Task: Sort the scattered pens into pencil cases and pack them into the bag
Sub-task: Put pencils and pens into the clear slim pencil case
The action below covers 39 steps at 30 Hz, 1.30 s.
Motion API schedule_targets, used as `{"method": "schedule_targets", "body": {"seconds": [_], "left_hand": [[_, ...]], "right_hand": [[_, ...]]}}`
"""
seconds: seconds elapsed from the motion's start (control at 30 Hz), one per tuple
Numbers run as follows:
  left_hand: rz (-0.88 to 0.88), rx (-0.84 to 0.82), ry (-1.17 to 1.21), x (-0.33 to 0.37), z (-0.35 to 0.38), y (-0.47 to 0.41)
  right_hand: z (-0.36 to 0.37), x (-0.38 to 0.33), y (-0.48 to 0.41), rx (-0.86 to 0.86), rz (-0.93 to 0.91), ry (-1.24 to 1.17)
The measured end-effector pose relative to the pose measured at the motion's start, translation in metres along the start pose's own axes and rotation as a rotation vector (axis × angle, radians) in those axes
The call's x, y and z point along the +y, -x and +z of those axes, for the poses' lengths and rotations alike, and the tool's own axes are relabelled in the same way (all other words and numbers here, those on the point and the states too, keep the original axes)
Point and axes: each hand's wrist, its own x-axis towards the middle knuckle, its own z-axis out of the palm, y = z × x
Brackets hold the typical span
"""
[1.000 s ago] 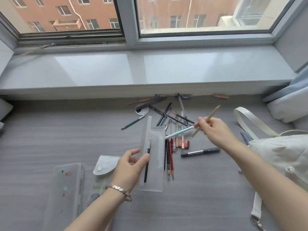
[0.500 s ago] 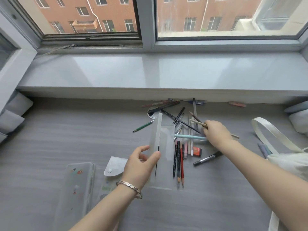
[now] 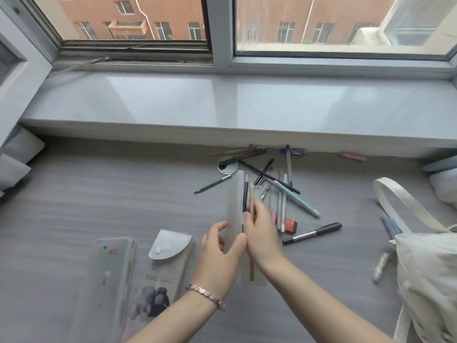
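Both hands meet at the pencil case [image 3: 233, 201]: my left hand [image 3: 217, 253] grips it; my right hand [image 3: 262, 233], at its 3 o'clock, pinches a wooden pencil [image 3: 252, 196].

Left grip [image 3: 220, 251]: pinching the lower part of a translucent pencil case [image 3: 233, 206], held upright above the tabletop [image 3: 99, 194].
Right grip [image 3: 262, 231]: curled round a tan pencil [image 3: 252, 196] lying lengthwise along the case.
Inside the case: a black pen [image 3: 245, 194].
Scattered pens [image 3: 282, 189]: heaped beyond the grips, near the windowsill [image 3: 247, 102]; black marker [image 3: 312, 232] lying apart to the right.
Bag [image 3: 430, 268]: at the right edge, strap looped.
Left foreground: flap pouch [image 3: 170, 246] beside a clear hard case [image 3: 108, 276].
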Motion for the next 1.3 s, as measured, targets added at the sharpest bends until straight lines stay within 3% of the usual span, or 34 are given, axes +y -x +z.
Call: {"method": "schedule_targets", "body": {"seconds": [0.1, 0.23, 0.43, 0.57, 0.7, 0.9, 1.0, 1.07, 1.2, 1.3], "left_hand": [[0.018, 0.005, 0.038, 0.002, -0.002, 0.005], [0.051, 0.006, 0.124, 0.002, -0.003, 0.005], [0.068, 0.009, 0.204, 0.005, -0.003, 0.011], [0.069, 0.055, 0.194, 0.006, -0.009, 0.007], [0.085, 0.082, 0.202, 0.005, -0.017, 0.000], [0.066, 0.108, 0.205, 0.004, -0.021, -0.006], [0.053, 0.131, 0.151, 0.003, -0.022, -0.011], [0.055, 0.144, 0.093, 0.003, -0.024, -0.015], [0.035, 0.150, 0.051, 0.003, -0.029, -0.022], [0.035, 0.155, 0.039, 0.007, -0.034, -0.025]], "right_hand": [[0.007, 0.002, 0.006, 0.020, -0.089, 0.120], [0.011, 0.007, 0.024, -0.087, -0.309, 0.224], [0.015, 0.017, 0.015, 0.100, -0.603, 0.575], [0.010, 0.008, 0.019, 0.099, -0.624, 0.840], [0.009, 0.017, 0.029, 0.121, -0.697, 0.860], [0.002, 0.031, 0.051, -0.031, -0.848, 0.717], [-0.008, 0.026, 0.026, 0.014, -0.779, 0.403], [-0.019, 0.021, -0.007, 0.135, -0.652, 0.341], [-0.040, 0.014, -0.075, 0.149, -0.335, 0.509], [-0.042, 0.009, -0.111, 0.043, -0.235, 0.696]]}}
